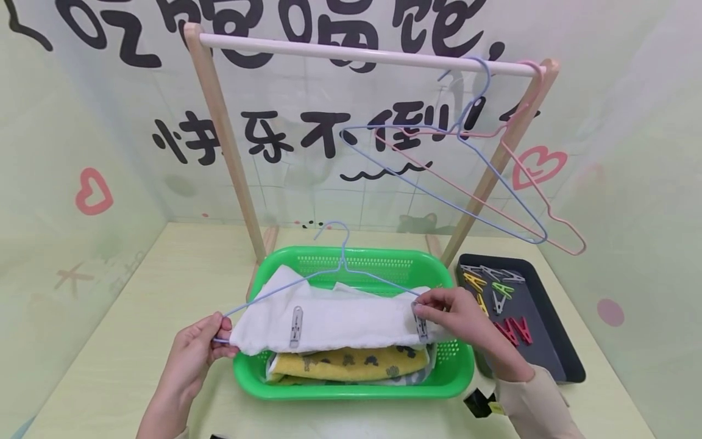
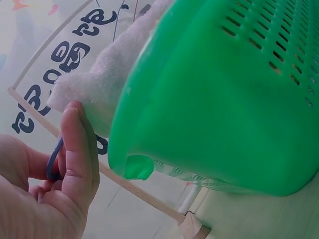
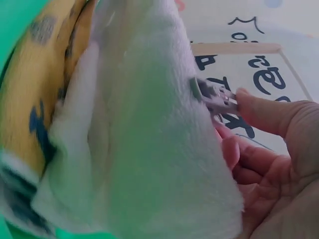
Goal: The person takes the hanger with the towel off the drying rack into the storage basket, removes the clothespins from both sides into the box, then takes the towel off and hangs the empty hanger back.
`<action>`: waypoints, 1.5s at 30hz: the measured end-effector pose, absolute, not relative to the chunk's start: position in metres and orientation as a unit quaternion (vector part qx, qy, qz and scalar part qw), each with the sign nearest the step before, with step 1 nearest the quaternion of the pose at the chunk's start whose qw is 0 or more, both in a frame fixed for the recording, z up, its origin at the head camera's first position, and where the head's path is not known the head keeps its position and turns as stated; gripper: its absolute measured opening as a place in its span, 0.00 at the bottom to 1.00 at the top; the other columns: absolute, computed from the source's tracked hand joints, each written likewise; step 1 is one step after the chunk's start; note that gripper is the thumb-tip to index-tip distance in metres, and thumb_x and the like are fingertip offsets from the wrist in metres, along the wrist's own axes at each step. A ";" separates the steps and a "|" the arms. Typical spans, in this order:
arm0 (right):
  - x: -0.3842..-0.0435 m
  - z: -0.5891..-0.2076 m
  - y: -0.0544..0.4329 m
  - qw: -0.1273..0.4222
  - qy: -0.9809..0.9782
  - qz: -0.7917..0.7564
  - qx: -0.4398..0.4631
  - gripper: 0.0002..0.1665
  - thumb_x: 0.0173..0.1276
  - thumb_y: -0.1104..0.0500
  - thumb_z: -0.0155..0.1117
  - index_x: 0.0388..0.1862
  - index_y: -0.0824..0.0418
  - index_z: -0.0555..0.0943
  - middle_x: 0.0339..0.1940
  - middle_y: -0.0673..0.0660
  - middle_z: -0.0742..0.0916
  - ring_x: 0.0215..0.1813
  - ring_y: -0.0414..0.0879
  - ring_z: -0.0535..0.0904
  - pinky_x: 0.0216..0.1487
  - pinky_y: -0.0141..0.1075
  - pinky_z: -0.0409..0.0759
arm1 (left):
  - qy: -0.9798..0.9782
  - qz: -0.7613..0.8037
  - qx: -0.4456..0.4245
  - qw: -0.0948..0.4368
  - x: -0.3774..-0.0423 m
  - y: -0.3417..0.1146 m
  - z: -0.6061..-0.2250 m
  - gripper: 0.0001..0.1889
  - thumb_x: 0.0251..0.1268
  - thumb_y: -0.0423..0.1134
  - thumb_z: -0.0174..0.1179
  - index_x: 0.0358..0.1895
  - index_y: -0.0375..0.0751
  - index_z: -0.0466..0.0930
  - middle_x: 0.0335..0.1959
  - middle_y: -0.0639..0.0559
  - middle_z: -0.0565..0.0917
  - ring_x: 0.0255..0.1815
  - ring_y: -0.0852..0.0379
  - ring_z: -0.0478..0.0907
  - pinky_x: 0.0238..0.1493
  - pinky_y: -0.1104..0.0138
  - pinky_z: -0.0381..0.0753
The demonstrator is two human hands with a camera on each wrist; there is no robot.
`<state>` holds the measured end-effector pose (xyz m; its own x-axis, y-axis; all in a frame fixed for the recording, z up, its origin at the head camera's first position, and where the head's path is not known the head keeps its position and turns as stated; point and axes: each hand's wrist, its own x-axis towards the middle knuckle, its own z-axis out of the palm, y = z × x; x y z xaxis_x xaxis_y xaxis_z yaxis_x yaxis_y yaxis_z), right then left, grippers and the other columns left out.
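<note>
A white towel [image 1: 351,320] hangs folded over the bottom bar of a blue wire hanger [image 1: 285,286], above a green basket [image 1: 351,392]. My left hand [image 1: 194,347] grips the hanger's left corner beside the towel's edge. One grey clothespin [image 1: 296,326] clips the towel left of its middle. At the towel's right side, my right hand [image 1: 452,308] pinches a second grey clothespin [image 3: 217,97], whose jaws sit over the towel's edge. A yellow patterned cloth [image 1: 351,364] lies below in the basket. The hanger's right corner is hidden behind my right hand and the towel.
Behind the basket stands a wooden rack with a white rail [image 1: 351,52]. A blue hanger [image 1: 439,195] and a pink hanger [image 1: 554,210] hang at its right end. A dark tray [image 1: 548,341] on the right holds several clothespins in grey, yellow, green and red.
</note>
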<state>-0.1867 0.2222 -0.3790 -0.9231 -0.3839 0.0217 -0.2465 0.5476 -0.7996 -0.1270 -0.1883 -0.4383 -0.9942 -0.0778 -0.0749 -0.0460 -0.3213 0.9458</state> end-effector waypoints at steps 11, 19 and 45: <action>-0.184 -0.380 0.223 -0.011 0.810 -0.576 -0.113 0.07 0.63 0.67 0.64 0.33 0.73 0.82 0.22 0.47 0.82 0.26 0.39 0.75 0.27 0.29 0.77 | -0.590 -0.805 0.065 0.009 -0.130 -0.189 -0.442 0.17 0.73 0.39 0.48 0.26 0.43 0.80 0.20 0.55 0.77 0.19 0.61 0.78 0.22 0.73 0.82; -0.187 -0.372 0.264 -0.079 0.761 -0.640 -0.066 0.06 0.68 0.64 0.60 0.34 0.56 0.83 0.24 0.46 0.82 0.27 0.41 0.74 0.29 0.26 0.76 | -0.598 -0.797 0.079 0.008 -0.129 -0.191 -0.442 0.17 0.73 0.42 0.49 0.25 0.43 0.80 0.19 0.55 0.78 0.18 0.61 0.78 0.22 0.72 0.82; -0.175 -0.451 0.355 0.129 0.987 -0.092 -0.031 0.14 0.48 0.59 0.75 0.20 0.57 0.75 0.19 0.50 0.75 0.22 0.45 0.69 0.20 0.38 0.67 | -0.588 -0.805 0.071 0.017 -0.131 -0.190 -0.440 0.17 0.72 0.42 0.50 0.25 0.42 0.80 0.19 0.55 0.78 0.18 0.61 0.77 0.22 0.73 0.82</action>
<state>-0.1747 0.3549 -0.4506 -0.9646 -0.0844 -0.2499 -0.0369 0.9812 -0.1893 -0.1311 -0.1900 -0.4397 -0.9892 -0.1114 -0.0950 -0.0566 -0.3076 0.9498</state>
